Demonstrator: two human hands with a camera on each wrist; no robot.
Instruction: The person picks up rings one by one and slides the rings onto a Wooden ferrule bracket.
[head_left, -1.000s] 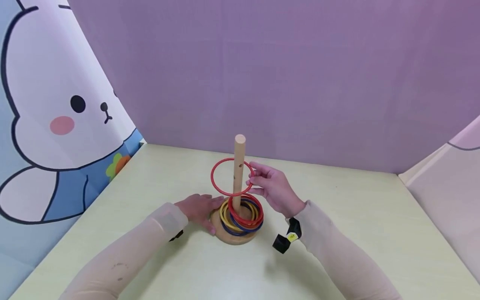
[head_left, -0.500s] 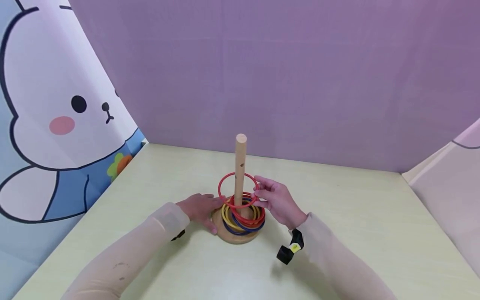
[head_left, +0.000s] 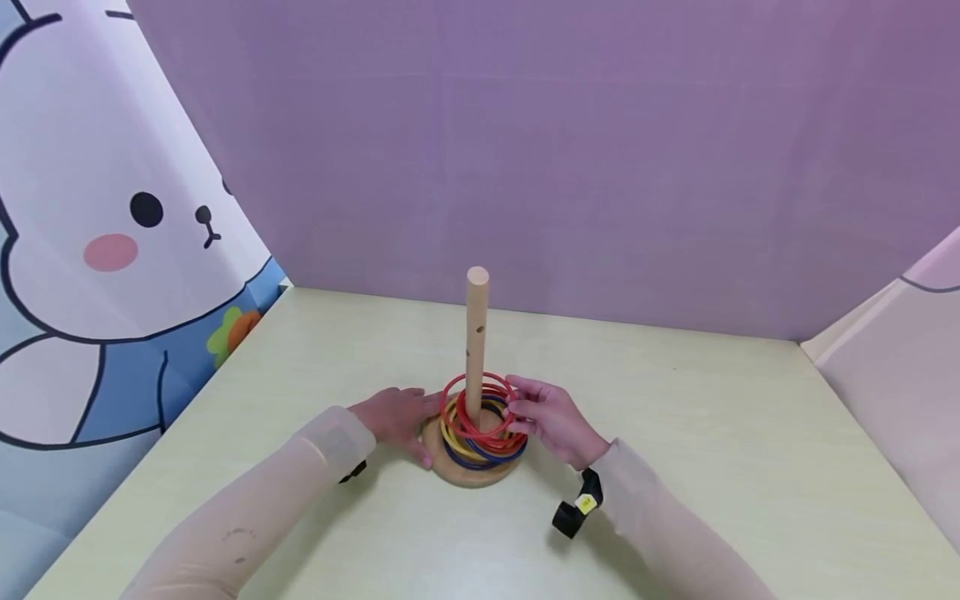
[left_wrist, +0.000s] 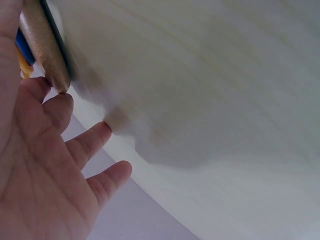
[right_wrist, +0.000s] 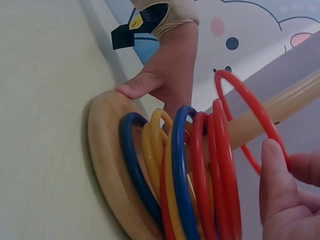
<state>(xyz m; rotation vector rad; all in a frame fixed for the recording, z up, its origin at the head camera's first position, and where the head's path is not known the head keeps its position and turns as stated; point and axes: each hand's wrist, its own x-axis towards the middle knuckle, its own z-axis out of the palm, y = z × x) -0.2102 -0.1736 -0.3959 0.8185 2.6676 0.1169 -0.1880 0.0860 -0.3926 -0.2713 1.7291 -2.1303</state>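
Observation:
A wooden peg [head_left: 476, 333] stands upright on a round wooden base [head_left: 467, 477]. Around it lie several stacked rings: red rings [right_wrist: 227, 170], blue rings [right_wrist: 182, 175] and yellow rings [right_wrist: 146, 152]. My right hand [head_left: 553, 423] pinches one more red ring [right_wrist: 253, 103] between thumb and fingers. That ring encircles the peg, tilted, low over the stack. My left hand [head_left: 397, 422] rests at the base's left edge, thumb on the near side, fingers farther back. In the left wrist view two fingertips [left_wrist: 61, 102] touch the base's rim while the other fingers spread loosely.
The pale tabletop [head_left: 712, 442] extends around the base. A purple cloth [head_left: 562, 167] hangs behind it, and a cartoon-printed cloth [head_left: 60, 275] hangs at the left. A black wrist camera [head_left: 576, 512] sits below the right wrist.
The right hand has lowered the red ring along the peg, from about mid-height to close over the stack. The left hand has stayed at the base.

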